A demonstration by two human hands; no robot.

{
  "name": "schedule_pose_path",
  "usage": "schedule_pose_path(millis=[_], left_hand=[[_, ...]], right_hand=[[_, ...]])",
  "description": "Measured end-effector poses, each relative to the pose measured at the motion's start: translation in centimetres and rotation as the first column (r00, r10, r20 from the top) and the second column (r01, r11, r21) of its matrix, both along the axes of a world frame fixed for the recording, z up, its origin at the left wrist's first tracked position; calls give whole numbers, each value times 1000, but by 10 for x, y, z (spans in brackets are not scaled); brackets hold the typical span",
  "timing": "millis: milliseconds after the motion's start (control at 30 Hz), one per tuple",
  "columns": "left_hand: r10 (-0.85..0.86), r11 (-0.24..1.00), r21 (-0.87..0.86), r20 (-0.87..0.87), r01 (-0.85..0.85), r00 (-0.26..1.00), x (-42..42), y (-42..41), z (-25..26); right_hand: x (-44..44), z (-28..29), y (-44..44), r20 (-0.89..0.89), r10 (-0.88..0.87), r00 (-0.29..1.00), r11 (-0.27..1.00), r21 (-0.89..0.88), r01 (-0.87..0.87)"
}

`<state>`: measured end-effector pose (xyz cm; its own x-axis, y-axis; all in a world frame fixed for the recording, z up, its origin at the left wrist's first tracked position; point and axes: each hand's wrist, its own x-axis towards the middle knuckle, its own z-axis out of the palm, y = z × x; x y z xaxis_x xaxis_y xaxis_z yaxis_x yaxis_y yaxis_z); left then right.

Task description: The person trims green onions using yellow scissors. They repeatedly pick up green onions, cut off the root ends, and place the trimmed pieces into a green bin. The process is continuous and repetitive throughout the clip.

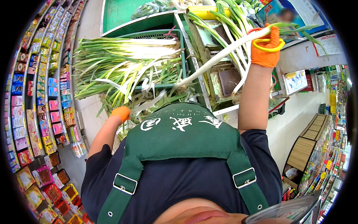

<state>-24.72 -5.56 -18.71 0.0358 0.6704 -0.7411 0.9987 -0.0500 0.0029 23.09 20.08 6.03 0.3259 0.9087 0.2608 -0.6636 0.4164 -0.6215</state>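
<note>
My right hand (267, 47), in an orange glove, grips a long green onion (223, 53) near its green top. The onion slants down to its root end above the apron. A yellow loop (272, 49) lies across that hand, with a red loop (253, 30) beside it; whether they belong to one tool, I cannot tell. My left hand (120, 114), also gloved in orange, is closed at the end of a blurred pale strip (151, 102). A thick pile of green onions (131, 56) fills a green plastic basket (183, 47), roots mostly to the right.
More green onions (237, 30) lean over the metal-framed stand (207, 98) at the right. Leaf scraps (179, 96) lie just beyond the apron. Bagged greens (145, 11) rest in a green bin (117, 16). Snack shelves (42, 78) line the left; wooden shelving (302, 151) stands right.
</note>
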Motion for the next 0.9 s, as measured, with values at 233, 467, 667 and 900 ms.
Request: schedule_pose_path(millis=[233,467,667,900], left_hand=[[33,992,-122,-90,-44,995,-96,-99,-86],[-311,760,539,793,-365,523,86,81,147],[367,930,-356,915,93,-169,144,98,169],[156,902,-148,988,-405,-15,180,102,155]], right_hand=[[-49,9,-18,-12,207,978,978,-11,-207],[-98,-7,-33,-158,516,842,846,-64,-530],[-113,-14,-48,-39,522,852,852,-7,-523],[-87,-13,-73,73,451,889,892,-28,-451]])
